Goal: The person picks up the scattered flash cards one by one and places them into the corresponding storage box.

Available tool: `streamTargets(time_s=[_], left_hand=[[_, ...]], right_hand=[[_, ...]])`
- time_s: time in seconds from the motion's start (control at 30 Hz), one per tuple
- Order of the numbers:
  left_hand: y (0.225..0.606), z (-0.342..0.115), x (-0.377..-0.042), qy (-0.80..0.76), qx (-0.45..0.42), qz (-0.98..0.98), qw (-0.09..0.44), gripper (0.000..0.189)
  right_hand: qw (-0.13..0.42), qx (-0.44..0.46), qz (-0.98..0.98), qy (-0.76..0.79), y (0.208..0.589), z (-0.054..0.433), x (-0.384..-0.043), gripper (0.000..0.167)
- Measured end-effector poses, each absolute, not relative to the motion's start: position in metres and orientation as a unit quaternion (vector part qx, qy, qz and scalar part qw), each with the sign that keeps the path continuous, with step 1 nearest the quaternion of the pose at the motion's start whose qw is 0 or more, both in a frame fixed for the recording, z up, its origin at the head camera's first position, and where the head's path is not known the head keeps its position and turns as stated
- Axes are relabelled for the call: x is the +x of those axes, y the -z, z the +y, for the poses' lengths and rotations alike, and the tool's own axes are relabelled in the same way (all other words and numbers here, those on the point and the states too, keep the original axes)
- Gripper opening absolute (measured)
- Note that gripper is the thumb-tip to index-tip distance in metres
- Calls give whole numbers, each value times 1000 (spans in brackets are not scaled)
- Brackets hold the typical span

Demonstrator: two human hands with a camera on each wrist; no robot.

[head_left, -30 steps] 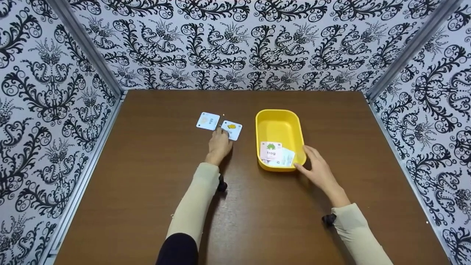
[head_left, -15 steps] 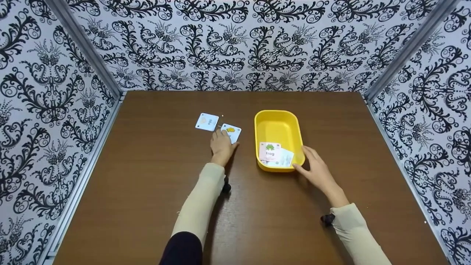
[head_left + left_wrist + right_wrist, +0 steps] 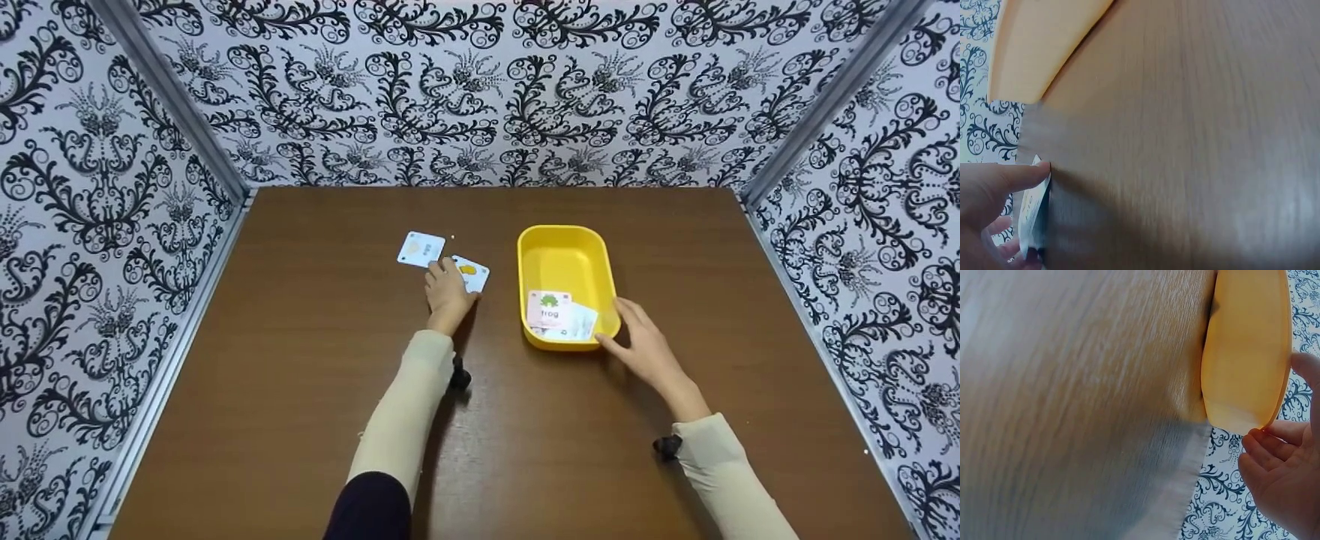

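Note:
My left hand (image 3: 448, 298) pinches a white picture card (image 3: 474, 276) with a yellow drawing, its thumb on the card's near edge and its fingers at the opposite side. In the left wrist view that card (image 3: 1033, 211) looks tilted and slightly bowed between thumb and fingers. Just beyond the fingertips lies another white card (image 3: 421, 249) flat on the table. My right hand (image 3: 646, 347) holds the near right corner of a yellow plastic tub (image 3: 606, 259), thumb and fingers at its rim. Inside the tub, a pink frog card (image 3: 549, 308) overlaps white cards (image 3: 581, 322) at the near end.
The brown wooden table (image 3: 337, 360) is enclosed by walls with black and white scroll-patterned covering (image 3: 465, 97). Grey metal posts (image 3: 832, 112) stand at the back corners. The tub stands to the right of the loose cards.
My left hand has shifted slightly on the yellow-drawing card, its thumb coming out to the card's near right edge, and the card has moved a little nearer. My right hand stays at the tub.

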State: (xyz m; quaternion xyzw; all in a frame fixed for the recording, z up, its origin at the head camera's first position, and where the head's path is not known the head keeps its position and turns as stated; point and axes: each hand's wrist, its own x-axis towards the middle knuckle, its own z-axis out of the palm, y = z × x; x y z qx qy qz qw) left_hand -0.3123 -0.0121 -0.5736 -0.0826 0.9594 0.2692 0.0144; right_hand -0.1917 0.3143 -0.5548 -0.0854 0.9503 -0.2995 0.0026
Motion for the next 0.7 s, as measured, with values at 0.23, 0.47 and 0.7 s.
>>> streamTargets(time_s=[0.23, 0.47, 0.7], left_hand=[[571, -21, -312, -343, -86, 935, 12, 99], [565, -33, -313, -313, -84, 945, 37, 63], [558, -43, -312, -327, -79, 941, 43, 49]], right_hand=[[1, -88, 950, 301, 553, 314, -190, 85], [-4, -89, 951, 295, 553, 314, -190, 82], [-5, -91, 951, 294, 554, 313, -190, 83]])
